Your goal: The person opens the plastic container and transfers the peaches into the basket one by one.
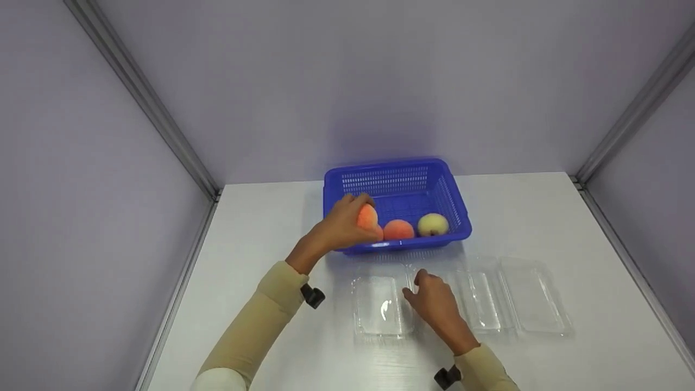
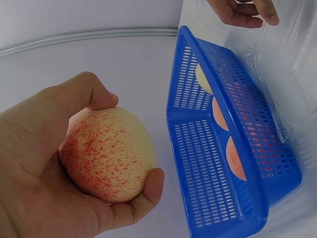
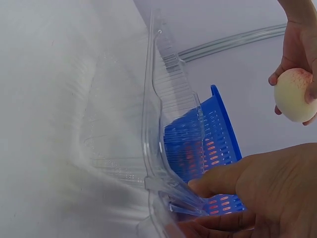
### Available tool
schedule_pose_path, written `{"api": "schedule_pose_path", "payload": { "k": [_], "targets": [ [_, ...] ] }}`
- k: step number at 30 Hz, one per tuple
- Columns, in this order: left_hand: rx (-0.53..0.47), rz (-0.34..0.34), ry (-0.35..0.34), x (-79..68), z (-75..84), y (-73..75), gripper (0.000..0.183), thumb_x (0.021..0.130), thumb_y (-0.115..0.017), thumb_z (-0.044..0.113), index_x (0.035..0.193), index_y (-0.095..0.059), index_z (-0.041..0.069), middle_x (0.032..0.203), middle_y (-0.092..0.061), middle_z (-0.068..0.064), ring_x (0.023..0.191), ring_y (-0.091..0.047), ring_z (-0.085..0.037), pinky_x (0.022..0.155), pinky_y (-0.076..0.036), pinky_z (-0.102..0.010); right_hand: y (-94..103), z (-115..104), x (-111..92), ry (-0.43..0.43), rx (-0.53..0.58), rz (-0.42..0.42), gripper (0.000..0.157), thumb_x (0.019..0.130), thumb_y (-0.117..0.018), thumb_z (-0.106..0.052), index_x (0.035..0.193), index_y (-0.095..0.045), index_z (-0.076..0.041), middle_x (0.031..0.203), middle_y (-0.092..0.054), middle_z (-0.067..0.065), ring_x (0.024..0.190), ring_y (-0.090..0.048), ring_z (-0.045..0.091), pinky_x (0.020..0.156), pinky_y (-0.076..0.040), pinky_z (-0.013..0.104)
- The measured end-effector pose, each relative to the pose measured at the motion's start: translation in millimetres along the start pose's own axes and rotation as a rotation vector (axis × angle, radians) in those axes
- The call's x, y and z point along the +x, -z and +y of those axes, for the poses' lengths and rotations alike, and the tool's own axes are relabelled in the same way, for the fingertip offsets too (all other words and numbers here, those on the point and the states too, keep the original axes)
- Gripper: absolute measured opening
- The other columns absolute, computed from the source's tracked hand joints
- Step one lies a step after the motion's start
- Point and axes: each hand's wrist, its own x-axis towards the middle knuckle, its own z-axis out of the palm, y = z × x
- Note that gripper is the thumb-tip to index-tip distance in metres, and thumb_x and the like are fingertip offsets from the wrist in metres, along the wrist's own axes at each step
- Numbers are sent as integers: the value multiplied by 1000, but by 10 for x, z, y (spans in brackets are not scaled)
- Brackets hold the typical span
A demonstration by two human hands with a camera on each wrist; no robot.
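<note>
My left hand (image 1: 343, 220) grips a peach (image 2: 111, 153) above the left front of a blue plastic basket (image 1: 461, 231), thumb and fingers curled round its sides. This peach is cream with red speckles. Inside the basket, along its front wall, lie a pinkish-red peach (image 1: 399, 229), a pale yellow peach (image 1: 433, 223) and another partly behind my left hand. My right hand (image 1: 437, 304) is at the clear plastic clamshell container (image 1: 377, 309) in front. In the right wrist view its thumb (image 3: 215, 182) lies on the rim, with fingers on the other side, pinching the edge.
A second clear clamshell container (image 1: 535, 298) lies spread to the right of my right hand. The white table (image 1: 260, 228) meets a pale back wall (image 1: 380, 81), with side walls and metal corner rails at left and right.
</note>
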Motion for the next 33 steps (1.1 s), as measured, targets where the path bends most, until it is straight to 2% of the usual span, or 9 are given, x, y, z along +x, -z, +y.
{"api": "schedule_pose_path", "payload": {
  "k": [5,14,23,28,33],
  "targets": [
    [-5,-7,24,115,-5,91,67,84,-84,28,143,-55,14,129,-55,-14,115,-56,-28,91,-60,-43,1,8,4,1,-7,4,27,89,-82,-19,93,-65,2,78,-68,16,64,-62,27,59,-54,48],
    [5,12,46,354,-25,233,62,84,-81,26,140,-54,16,128,-55,-11,116,-56,-27,91,-59,-42,-1,-15,12,25,-7,29,27,87,-83,-18,91,-65,1,78,-68,16,64,-64,30,60,-55,50],
    [31,16,42,611,-26,308,66,87,-80,27,144,-53,11,133,-56,-13,115,-57,-27,93,-59,-40,0,-26,10,2,4,6,28,89,-82,-19,94,-65,2,79,-68,14,64,-61,26,59,-54,47],
    [23,16,67,706,-51,344,66,89,-80,28,146,-51,10,136,-55,-14,116,-57,-27,93,-59,-41,3,-34,6,-14,10,0,28,89,-82,-20,95,-65,2,80,-69,15,65,-61,25,59,-53,45],
    [41,13,103,769,-71,366,70,91,-80,32,149,-49,11,140,-54,-16,121,-57,-29,99,-58,-44,7,-28,-16,-11,5,12,27,89,-82,-18,94,-65,1,81,-70,16,66,-64,28,61,-54,47]
  ]
}}
